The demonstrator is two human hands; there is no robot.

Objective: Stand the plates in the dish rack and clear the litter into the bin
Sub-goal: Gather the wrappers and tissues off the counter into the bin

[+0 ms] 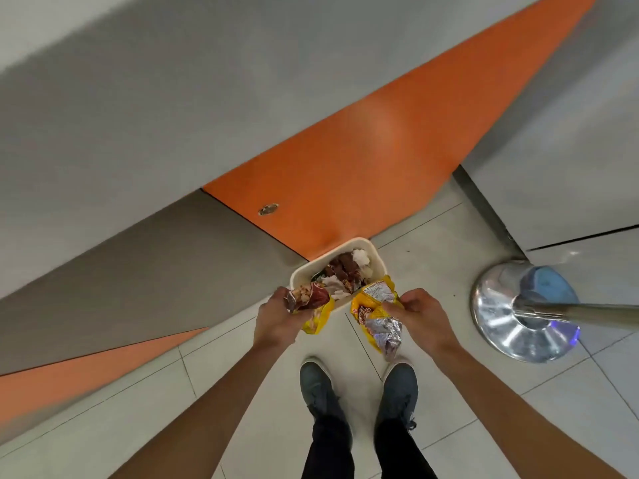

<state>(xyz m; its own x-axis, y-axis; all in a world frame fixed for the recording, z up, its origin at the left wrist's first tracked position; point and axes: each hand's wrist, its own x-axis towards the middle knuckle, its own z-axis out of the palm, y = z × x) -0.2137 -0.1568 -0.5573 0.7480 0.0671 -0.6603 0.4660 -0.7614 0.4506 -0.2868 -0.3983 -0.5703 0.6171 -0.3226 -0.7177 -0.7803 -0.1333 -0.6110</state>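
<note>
A cream rectangular bin (378, 258) stands on the floor against the wall, holding crumpled wrappers and white tissue. My left hand (276, 314) grips a crumpled yellow and red snack wrapper (311, 305) just at the bin's near left rim. My right hand (420, 314) pinches another yellow wrapper with a silver foil inside (378, 319), held a little in front of the bin's near right corner. No plates or dish rack are in view.
A grey and orange wall (345, 150) rises behind the bin. A shiny metal round base with a pole (522, 312) stands on the tiled floor at the right. My two dark shoes (359, 392) stand just behind the bin.
</note>
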